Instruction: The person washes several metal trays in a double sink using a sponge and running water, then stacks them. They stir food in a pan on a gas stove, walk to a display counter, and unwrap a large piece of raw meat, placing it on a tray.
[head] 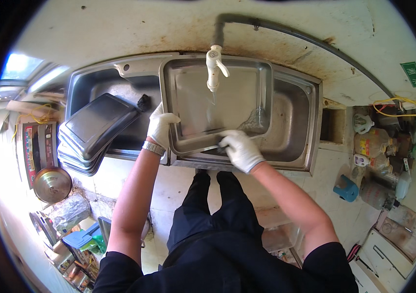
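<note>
A rectangular stainless steel tray [208, 99] lies tilted across the right part of the sink, under a white plastic tap [213, 69]. Thin water runs from the spout, and some is pooled in the tray's near right corner. My left hand [161, 126], in a white glove, grips the tray's left rim with the thumb over the edge. Pressed at the near rim, my gloved right hand [242, 151] holds a dark scouring pad [222, 148], mostly hidden by the fingers. Another dark scouring pad [144, 103] sits by a stack of upside-down metal trays [100, 126] in the left basin.
The right sink basin [284, 117] shows beyond the tray. A grey pipe [303, 36] feeds the tap along the wall. Several plastic bottles [370, 143] and a blue plastic container [346, 188] stand on the floor at right. At left are a round metal lid [52, 184] and plastic bags [70, 212].
</note>
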Motion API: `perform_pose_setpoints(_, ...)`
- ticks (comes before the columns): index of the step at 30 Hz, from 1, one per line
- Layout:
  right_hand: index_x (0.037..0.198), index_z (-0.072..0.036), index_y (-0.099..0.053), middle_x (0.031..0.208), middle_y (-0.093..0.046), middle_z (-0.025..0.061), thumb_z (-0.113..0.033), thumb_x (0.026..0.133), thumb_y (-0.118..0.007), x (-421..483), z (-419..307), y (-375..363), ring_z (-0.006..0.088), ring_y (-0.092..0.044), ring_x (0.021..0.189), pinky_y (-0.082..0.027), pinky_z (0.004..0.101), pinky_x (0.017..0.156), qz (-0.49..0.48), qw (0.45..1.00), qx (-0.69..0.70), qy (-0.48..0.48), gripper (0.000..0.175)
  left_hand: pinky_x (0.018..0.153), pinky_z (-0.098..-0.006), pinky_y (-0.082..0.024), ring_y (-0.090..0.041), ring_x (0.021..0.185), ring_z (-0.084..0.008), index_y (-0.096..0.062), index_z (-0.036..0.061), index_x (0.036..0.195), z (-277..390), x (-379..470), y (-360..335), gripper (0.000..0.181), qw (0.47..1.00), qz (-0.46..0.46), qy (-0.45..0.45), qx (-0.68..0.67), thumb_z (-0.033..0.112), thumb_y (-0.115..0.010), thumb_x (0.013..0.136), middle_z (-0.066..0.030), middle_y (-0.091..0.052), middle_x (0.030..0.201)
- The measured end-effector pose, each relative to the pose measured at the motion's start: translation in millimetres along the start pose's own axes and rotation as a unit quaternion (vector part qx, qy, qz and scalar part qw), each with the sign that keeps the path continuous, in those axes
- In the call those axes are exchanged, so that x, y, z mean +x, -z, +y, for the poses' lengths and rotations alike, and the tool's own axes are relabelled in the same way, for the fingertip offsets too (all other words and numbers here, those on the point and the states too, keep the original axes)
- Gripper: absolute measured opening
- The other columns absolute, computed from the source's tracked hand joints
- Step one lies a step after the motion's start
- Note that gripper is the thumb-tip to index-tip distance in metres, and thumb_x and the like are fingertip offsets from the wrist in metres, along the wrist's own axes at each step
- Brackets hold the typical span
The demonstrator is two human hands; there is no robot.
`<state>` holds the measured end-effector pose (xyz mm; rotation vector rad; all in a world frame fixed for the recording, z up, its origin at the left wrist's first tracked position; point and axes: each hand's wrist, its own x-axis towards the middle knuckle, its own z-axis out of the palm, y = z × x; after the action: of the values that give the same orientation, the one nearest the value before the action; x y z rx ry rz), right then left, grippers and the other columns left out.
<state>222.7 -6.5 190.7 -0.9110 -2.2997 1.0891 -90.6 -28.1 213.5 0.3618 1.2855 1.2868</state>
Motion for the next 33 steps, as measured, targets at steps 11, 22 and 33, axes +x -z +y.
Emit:
perform_pose_setpoints(11, 0.093, -0.007, -0.076, 0.119, -0.075, 0.0158, -0.004, 0.083, -0.063, 4.3, 3.9, 10.3, 0.0384, -0.07, 0.109, -0.058, 0.0486, 0.096, -0.138, 0.977, -0.09, 0.134, 0.017, 0.076, -0.0292, -0.054, -0.065, 0.087, -0.0178, -0.067, 0.0032, 0.136, -6.7, -8.8, -12.8, 0.065, 1.0, 0.004, 0.024, 0.009, -0.014, -0.056, 0.075, -0.0037, -0.069, 0.102)
perform_pose_setpoints(22, 0.102, -0.011, -0.076, 0.125, -0.068, 0.0092, 0.001, 0.088, -0.062, 41.8, 50.1, 52.4, 0.0338, -0.066, 0.115, -0.057, 0.044, 0.101, -0.081, 0.974, -0.2, 0.075, 0.023, 0.079, -0.0327, -0.059, -0.07, 0.086, -0.0202, -0.071, -0.0014, 0.125, -6.8, -51.5, -29.7, 0.045, 0.993, 0.024, 0.115, 0.014, -0.004, -0.058, 0.082, -0.0088, -0.073, 0.104)
perform_pose_setpoints(33, 0.106, -0.013, -0.079, 0.121, -0.069, 0.0122, -0.001, 0.089, -0.067, 99.5, 57.7, 61.6, 0.0366, -0.065, 0.115, -0.057, 0.0448, 0.1, -0.014, 0.975, -0.201, 0.095, 0.023, 0.083, -0.032, -0.058, -0.071, 0.092, -0.0192, -0.071, -0.0039, 0.126, 5.0, -68.5, -31.6, 0.047, 0.993, 0.006, 0.107, 0.055, -0.009, -0.059, 0.081, -0.0085, -0.074, 0.109)
